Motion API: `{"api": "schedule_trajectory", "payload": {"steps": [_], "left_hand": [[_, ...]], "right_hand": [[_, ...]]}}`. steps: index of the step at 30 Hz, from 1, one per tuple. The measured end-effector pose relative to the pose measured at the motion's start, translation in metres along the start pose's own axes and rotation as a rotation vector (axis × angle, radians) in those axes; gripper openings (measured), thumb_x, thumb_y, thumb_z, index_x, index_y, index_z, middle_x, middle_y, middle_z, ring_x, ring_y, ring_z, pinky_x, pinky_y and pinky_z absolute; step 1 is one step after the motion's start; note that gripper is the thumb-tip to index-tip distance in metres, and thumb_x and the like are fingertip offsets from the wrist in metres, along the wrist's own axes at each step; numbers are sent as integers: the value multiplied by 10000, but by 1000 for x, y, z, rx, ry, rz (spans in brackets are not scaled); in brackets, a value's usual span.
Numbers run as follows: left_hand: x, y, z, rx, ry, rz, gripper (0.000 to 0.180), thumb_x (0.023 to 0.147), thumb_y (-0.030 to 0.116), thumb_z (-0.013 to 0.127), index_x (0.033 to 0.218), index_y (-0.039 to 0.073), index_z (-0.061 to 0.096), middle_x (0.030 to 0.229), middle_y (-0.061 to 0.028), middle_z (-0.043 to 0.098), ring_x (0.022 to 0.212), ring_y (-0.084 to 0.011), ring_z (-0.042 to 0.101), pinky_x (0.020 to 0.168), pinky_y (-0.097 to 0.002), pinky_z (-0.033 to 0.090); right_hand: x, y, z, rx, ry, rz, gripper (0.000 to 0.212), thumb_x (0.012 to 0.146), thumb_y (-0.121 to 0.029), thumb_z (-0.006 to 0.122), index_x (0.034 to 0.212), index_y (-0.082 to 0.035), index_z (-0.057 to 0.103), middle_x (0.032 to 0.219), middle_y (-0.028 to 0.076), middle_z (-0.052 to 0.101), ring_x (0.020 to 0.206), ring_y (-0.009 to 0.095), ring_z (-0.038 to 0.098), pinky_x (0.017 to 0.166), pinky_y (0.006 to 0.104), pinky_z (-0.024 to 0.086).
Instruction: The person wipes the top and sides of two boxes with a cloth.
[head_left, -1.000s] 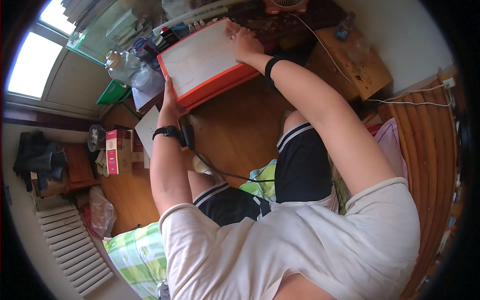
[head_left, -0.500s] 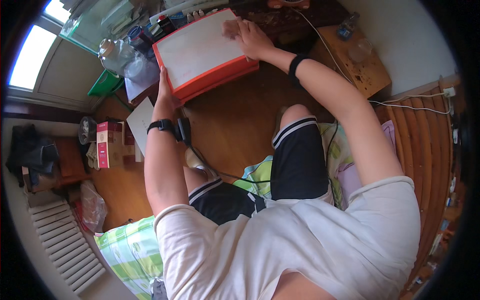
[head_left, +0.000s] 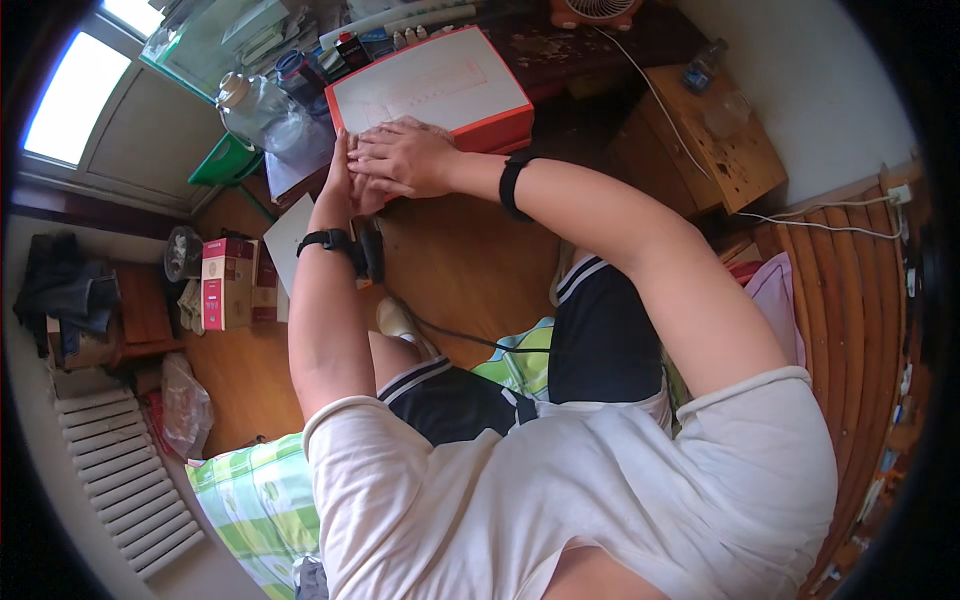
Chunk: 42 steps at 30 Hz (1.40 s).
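Observation:
An orange-red box (head_left: 497,132) with a pale, faintly marked top lies at the near edge of the dark table. My left hand (head_left: 343,180) is against its near left corner, gripping the side, with most fingers hidden. My right hand (head_left: 405,160) lies over that same corner, close to my left hand and partly covering it. Its fingers are stretched out toward the left; whether anything thin lies under the palm does not show. A dark band sits on each wrist.
Left of the box stand a clear glass jar (head_left: 250,110), a dark mug (head_left: 298,72) and a green bin (head_left: 222,162). An orange fan (head_left: 597,12) is at the back. A wooden cabinet (head_left: 735,150) holds a bottle (head_left: 703,65). A black cable (head_left: 450,333) hangs by my knees.
My right hand has moved from the box's far right part to its near left corner, beside my left hand. The box appears a little further right and lower in view.

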<state>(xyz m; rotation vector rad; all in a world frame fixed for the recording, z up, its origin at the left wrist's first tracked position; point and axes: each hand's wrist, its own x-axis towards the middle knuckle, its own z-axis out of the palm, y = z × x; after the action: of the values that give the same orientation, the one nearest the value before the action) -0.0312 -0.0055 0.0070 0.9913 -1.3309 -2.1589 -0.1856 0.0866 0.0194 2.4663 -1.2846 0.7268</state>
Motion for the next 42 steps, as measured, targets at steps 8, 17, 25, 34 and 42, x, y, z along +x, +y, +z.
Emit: {"api": "schedule_trajectory", "payload": {"steps": [8,17,25,34,42], "left_hand": [[18,6,-6,-100,93,-312,1000,790,888,332,1524,208,337,1532,-100,408,1393,-357,379,1131,-621,136],[38,-7,-30,-19,197,-343,1002,777,887,381,1517,214,336,1534,-115,385,1373,-358,390,1086,-612,256],[46,-26,-33,57,215,-356,1155,691,963,339,1571,227,206,1613,-124,231,1461,-379,234,1101,-674,163],[35,-38,6,-126,128,-101,894,840,794,368,1533,232,312,1556,-46,366,1410,-291,361,1051,-566,366],[40,-47,-45,-51,233,279,903,848,811,381,1536,233,296,1554,-40,362,1404,-277,370,1080,-554,363]], "right_hand": [[-59,70,-40,-118,19,-20,366,928,-287,558,1289,-226,577,1389,8,549,1320,216,494,1097,415,382],[-104,100,-79,-110,-41,123,411,953,-250,564,1352,-155,545,1417,68,520,1357,247,439,1112,447,341],[16,18,1,-69,-128,147,458,948,-318,517,1341,-84,538,1479,125,451,1403,288,373,1164,456,255],[12,36,29,-37,-3,230,561,965,-345,476,1455,-79,423,1540,128,362,1451,307,296,1182,491,204],[45,17,22,-57,-27,251,545,960,-325,479,1445,-81,425,1533,111,374,1434,300,318,1169,487,232]]}}
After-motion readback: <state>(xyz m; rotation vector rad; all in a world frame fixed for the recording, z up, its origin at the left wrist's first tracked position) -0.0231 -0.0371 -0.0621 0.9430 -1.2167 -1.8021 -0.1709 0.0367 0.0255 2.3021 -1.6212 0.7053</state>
